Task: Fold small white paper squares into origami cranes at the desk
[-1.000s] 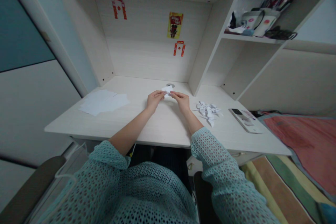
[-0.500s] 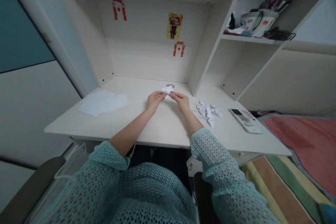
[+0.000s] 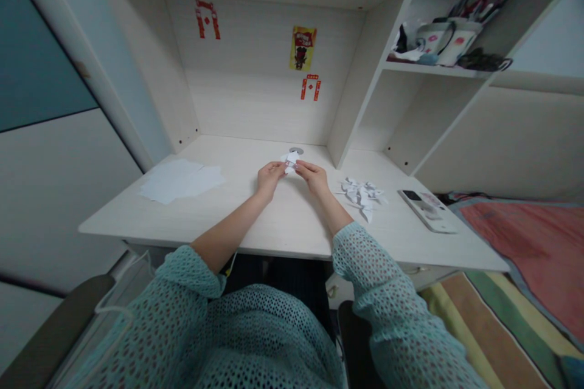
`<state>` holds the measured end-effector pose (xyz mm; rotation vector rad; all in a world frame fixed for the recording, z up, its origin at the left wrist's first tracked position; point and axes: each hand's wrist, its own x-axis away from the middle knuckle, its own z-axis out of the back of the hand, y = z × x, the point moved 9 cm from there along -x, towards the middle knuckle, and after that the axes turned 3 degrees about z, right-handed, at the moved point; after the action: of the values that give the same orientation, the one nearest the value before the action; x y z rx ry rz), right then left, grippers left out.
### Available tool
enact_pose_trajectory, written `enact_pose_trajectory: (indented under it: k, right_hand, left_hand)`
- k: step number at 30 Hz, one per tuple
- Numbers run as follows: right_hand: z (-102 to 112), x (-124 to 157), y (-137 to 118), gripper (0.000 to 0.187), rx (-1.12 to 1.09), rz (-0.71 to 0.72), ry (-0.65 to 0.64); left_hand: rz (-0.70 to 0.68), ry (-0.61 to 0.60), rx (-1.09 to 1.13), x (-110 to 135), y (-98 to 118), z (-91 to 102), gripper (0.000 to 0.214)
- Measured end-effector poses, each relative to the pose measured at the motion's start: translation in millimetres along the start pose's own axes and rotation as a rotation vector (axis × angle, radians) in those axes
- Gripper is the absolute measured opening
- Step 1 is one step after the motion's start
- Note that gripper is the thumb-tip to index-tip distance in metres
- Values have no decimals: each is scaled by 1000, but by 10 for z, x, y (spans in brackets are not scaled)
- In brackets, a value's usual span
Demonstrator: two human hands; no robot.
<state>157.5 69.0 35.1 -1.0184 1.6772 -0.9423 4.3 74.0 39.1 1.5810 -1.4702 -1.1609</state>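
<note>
White desk [image 3: 287,228] beneath, left hand [image 3: 270,179] and right hand [image 3: 314,177] pinch folded paper [image 3: 291,158].

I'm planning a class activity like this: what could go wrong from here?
Left hand and right hand both pinch the small paper, so a pull might tear it. The right forearm passes near the folded pieces and could knock them. Nothing weighs down the sheets, so a draught might shift them.

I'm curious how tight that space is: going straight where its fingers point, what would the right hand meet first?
The white paper that the right hand holds, then probably the left hand, though depth is unclear.
</note>
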Motion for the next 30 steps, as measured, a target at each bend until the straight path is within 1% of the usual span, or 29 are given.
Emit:
enact_pose_trajectory:
  k: [8, 13, 18, 23, 26, 30]
  right_hand:
    - [-60, 21, 8, 38, -61, -36, -47]
    - [-45, 24, 10, 40, -58, -53, -29]
    - [-52, 34, -10, 39, -49, -62, -35]
    - [-27, 24, -8, 37, -52, -54, -39]
    - [-7, 14, -8, 37, -37, -42, -39]
    - [-2, 14, -9, 35, -20, -35, -38]
  left_hand:
    - [-20, 31, -4, -6, 4, 32, 31]
    - [-40, 36, -28, -28, 1, 39, 30]
    - [-62, 26, -60, -37, 16, 33, 32]
    - [-110, -5, -129, -9, 81, 4, 32]
    - [-100, -25, -158, 13, 104, -14, 35]
    - [-88, -13, -166, 33, 126, -3, 41]
